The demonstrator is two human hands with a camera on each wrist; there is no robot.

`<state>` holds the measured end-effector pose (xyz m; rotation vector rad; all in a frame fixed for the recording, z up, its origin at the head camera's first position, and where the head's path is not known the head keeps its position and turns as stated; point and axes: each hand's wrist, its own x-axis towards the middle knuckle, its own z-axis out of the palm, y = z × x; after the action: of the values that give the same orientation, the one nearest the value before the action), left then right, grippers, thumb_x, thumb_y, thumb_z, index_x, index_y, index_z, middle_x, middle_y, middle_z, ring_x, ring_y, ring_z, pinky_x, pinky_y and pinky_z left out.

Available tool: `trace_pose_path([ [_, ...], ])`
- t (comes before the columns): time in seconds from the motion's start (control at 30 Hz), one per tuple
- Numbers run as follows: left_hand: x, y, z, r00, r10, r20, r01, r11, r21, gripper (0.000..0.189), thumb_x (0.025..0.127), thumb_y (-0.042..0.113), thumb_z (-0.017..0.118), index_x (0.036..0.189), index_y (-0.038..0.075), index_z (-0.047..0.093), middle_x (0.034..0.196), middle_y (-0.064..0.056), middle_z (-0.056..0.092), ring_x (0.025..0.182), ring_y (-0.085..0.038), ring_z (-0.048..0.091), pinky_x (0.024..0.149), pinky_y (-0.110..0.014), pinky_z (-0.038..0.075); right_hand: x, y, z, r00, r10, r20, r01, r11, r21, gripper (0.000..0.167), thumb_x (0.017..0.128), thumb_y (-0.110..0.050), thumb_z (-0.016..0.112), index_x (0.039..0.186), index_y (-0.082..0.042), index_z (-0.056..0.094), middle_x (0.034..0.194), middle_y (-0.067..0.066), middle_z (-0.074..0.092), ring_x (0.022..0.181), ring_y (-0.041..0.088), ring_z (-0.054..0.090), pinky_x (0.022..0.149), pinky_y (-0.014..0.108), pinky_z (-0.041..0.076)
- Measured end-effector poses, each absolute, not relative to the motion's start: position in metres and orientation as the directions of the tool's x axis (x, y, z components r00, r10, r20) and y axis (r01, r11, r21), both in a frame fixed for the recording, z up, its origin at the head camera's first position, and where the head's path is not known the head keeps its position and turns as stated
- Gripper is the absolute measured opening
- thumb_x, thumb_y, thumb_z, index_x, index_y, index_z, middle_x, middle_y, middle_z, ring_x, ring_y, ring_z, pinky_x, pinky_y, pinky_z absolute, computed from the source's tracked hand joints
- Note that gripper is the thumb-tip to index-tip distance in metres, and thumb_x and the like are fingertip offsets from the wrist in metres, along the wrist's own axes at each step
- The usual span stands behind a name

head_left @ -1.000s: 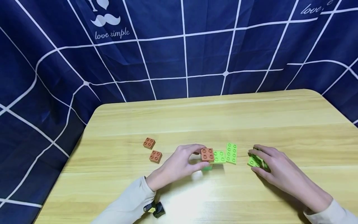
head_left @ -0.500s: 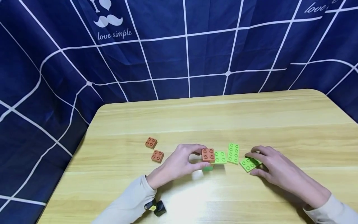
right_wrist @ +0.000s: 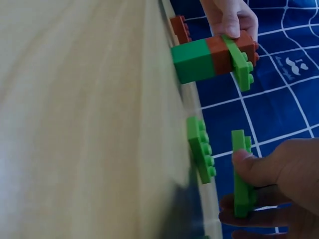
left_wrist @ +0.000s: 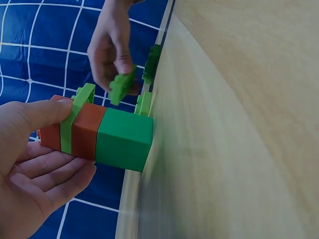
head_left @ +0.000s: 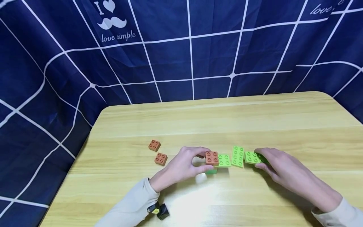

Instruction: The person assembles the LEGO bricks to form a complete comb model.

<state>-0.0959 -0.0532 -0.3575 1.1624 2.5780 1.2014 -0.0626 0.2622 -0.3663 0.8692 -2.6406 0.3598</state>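
Block stack (left_wrist: pixel 88 130) in colour bands — bright green at the base, then rust-orange, a lime stripe, rust-orange on top. Held plate (head_left: pixel 250 157) and loose plate (head_left: pixel 237 156): plain lime green. Two small bricks (head_left: pixel 161 159): rust-orange. Tabletop (head_left: pixel 198 126): pale yellow, streaked wood grain. Curtain (head_left: pixel 212 60): navy — white grid lines, white lettering (head_left: pixel 118 37). Sleeves (head_left: pixel 131 201): off-white.

The bare left hand (head_left: pixel 185 164) pinches, its thumb (left_wrist: pixel 47 113) across from its fingers (left_wrist: pixel 60 181). The bare right hand (head_left: pixel 286 170) pinches too, thumb facing fingers. Behind the fingers, both wrists (head_left: pixel 156 183) go into long, cream cloth sleeves (head_left: pixel 133 201).
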Motion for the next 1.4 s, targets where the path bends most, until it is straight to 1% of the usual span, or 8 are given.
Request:
trace_pose_path([
  [0.07,-0.096,-0.053,-0.357,-0.710,0.663,0.238,0.606,0.404,0.685,0.041,0.087,0.026,0.074,0.120,0.004,0.064,0.115,-0.007,0.069,0.102,-0.013,0.066,0.095,-0.020,0.047,-0.063,0.260,-0.363,-0.740,-0.526,0.420,-0.620,0.775,-0.122,0.036,0.094,-0.033,0.063,0.110,0.000,0.060,0.092,0.007,0.066,0.083,0.024,0.064,0.069,0.044,0.055],
  [0.23,-0.096,-0.053,-0.357,-0.708,0.664,0.240,0.613,0.411,0.674,0.042,0.087,0.026,0.074,0.121,0.003,0.064,0.115,-0.008,0.069,0.102,-0.014,0.066,0.096,-0.020,0.047,-0.065,0.253,-0.357,-0.691,-0.524,0.498,-0.652,0.749,-0.117,0.057,0.102,-0.046,0.036,0.114,0.004,0.062,0.102,0.013,0.066,0.094,0.029,0.063,0.077,0.046,0.053],
  [0.37,-0.096,-0.052,-0.356,-0.706,0.666,0.241,0.620,0.417,0.665,0.044,0.087,0.026,0.074,0.122,0.002,0.063,0.115,-0.008,0.069,0.102,-0.014,0.066,0.096,-0.020,0.047,-0.067,0.245,-0.350,-0.669,-0.520,0.531,-0.665,0.738,-0.115,0.063,0.103,-0.048,0.030,0.115,0.005,0.062,0.104,0.013,0.065,0.096,0.028,0.061,0.079,0.043,0.050],
  [0.7,-0.098,-0.051,-0.354,-0.694,0.681,0.233,0.622,0.406,0.669,0.040,0.088,0.025,0.072,0.120,0.003,0.064,0.114,-0.008,0.069,0.103,-0.013,0.066,0.096,-0.019,0.047,-0.070,0.217,-0.335,-0.582,-0.562,0.588,-0.739,0.668,-0.094,0.060,0.104,-0.046,0.032,0.119,0.002,0.063,0.106,0.008,0.066,0.097,0.023,0.062,0.082,0.036,0.050],
  [0.87,-0.098,-0.052,-0.357,-0.692,0.686,0.227,0.623,0.408,0.667,0.040,0.087,0.024,0.073,0.120,0.003,0.064,0.112,-0.008,0.070,0.102,-0.013,0.066,0.096,-0.019,0.047,-0.070,0.199,-0.335,-0.537,-0.581,0.612,-0.789,0.603,-0.119,0.054,0.104,-0.043,0.036,0.121,0.000,0.063,0.107,0.006,0.067,0.097,0.021,0.062,0.085,0.033,0.050],
  [1.03,-0.098,-0.052,-0.359,-0.690,0.688,0.226,0.614,0.389,0.687,0.038,0.087,0.023,0.073,0.119,0.005,0.064,0.110,-0.005,0.071,0.101,-0.009,0.066,0.095,-0.017,0.046,-0.069,0.186,-0.335,-0.554,-0.602,0.575,-0.795,0.588,-0.150,0.050,0.103,-0.043,0.040,0.123,-0.003,0.062,0.111,0.004,0.066,0.101,0.019,0.062,0.086,0.034,0.051],
  [1.23,-0.097,-0.053,-0.360,-0.683,0.697,0.219,0.601,0.366,0.710,0.035,0.089,0.026,0.071,0.118,0.008,0.065,0.109,-0.003,0.071,0.102,-0.006,0.065,0.095,-0.017,0.046,-0.070,0.180,-0.335,-0.536,-0.611,0.583,-0.814,0.558,-0.164,0.047,0.103,-0.039,0.041,0.123,-0.002,0.062,0.112,0.004,0.066,0.100,0.021,0.062,0.082,0.040,0.056],
  [1.4,-0.097,-0.052,-0.361,-0.677,0.698,0.234,0.611,0.354,0.708,0.029,0.089,0.023,0.072,0.112,0.007,0.066,0.107,-0.005,0.071,0.099,-0.008,0.066,0.094,-0.017,0.048,-0.069,0.178,-0.335,-0.527,-0.623,0.579,-0.823,0.543,-0.165,0.047,0.104,-0.038,0.038,0.124,-0.003,0.063,0.112,0.004,0.065,0.099,0.020,0.062,0.081,0.039,0.056],
])
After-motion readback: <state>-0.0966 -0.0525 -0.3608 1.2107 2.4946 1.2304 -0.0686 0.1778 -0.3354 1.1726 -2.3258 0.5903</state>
